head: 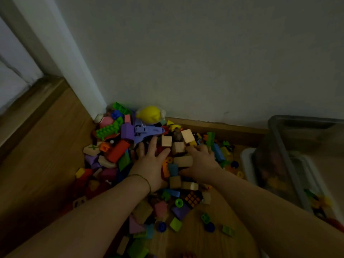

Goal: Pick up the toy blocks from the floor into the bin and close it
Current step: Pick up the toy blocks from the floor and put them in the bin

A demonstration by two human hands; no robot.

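Scooping step: left hand (150,162) (fingers spread) and right hand (200,165) (grip indiscernible) flank multicoloured toy blocks (183,161); next, presumably, carry them to the translucent plastic bin (279,146), three o'clock.

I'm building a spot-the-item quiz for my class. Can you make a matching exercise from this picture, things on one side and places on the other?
Things:
1. yellow round toy
2. clear bin
3. puzzle cube
4. bracelet

Places:
a. round the left wrist
b. at the right edge of view
c. against the wall, atop the pile
d. just nearer the camera than the right hand

Pairs: 1-c, 2-b, 3-d, 4-a
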